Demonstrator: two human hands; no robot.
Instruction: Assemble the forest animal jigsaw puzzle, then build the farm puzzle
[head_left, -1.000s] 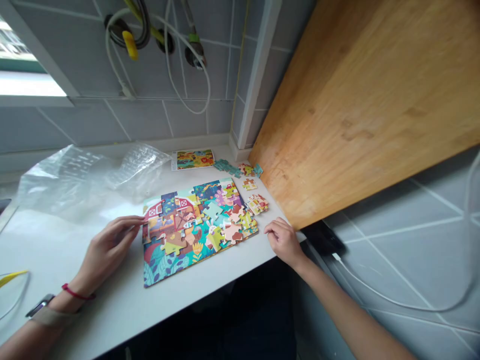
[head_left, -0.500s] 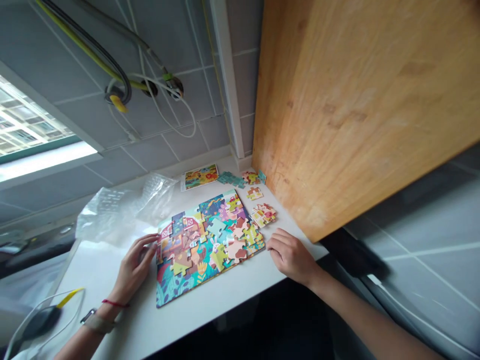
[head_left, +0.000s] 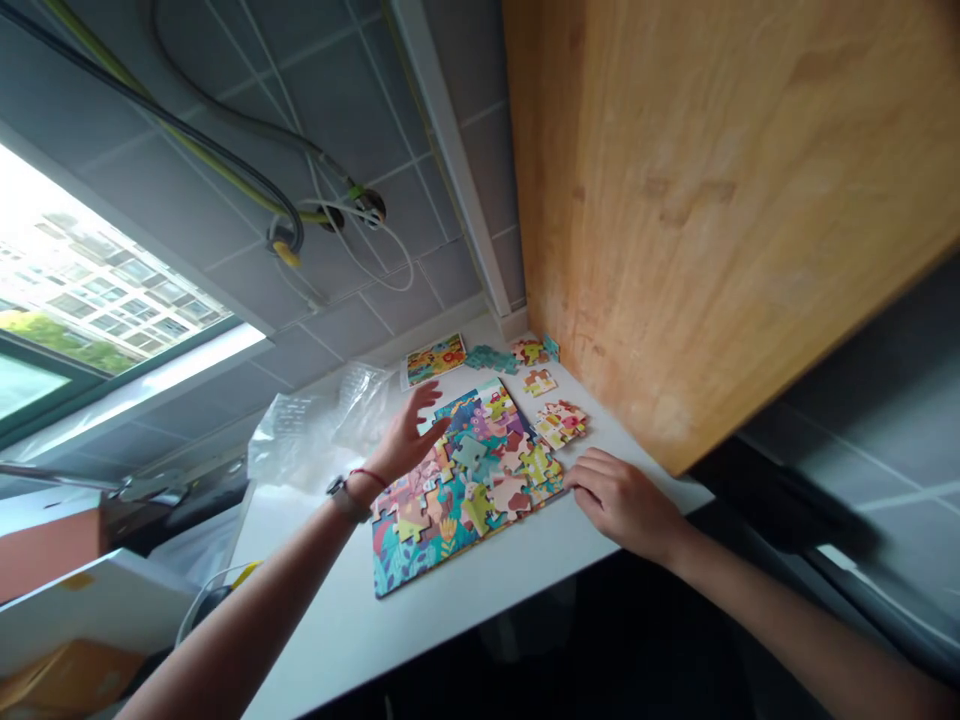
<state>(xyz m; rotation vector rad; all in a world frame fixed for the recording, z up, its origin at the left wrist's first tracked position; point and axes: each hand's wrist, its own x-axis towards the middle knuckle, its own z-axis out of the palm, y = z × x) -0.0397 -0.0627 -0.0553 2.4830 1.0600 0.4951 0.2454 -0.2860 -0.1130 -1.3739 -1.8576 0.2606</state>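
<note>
A partly assembled jigsaw puzzle (head_left: pixel 480 480) with a colourful farm scene lies on a white countertop (head_left: pixel 442 625). My left hand (head_left: pixel 409 435) hovers over its upper left part, fingers spread and holding nothing. My right hand (head_left: pixel 619 503) rests on the counter, its fingertips at the puzzle's lower right edge. A small heap of loose pieces (head_left: pixel 561 424) lies beyond the right edge, with a single piece (head_left: pixel 540 382) above it. Teal pieces (head_left: pixel 489 358) and a few other pieces (head_left: pixel 529 351) lie farther back, near a small picture card (head_left: pixel 436 359).
A crumpled clear plastic bag (head_left: pixel 315 430) lies behind my left forearm. A thick wooden board (head_left: pixel 712 220) rises along the counter's right side. Cables (head_left: pixel 352 225) run over the grey tile wall (head_left: pixel 420 150). A window (head_left: pixel 97 290) is at the left, and a dark object (head_left: pixel 780 495) lies lower right.
My left hand has lifted from the puzzle's left edge and moved over the puzzle with its fingers spread. The view has tilted and shifted. My right hand remains beside the puzzle.
</note>
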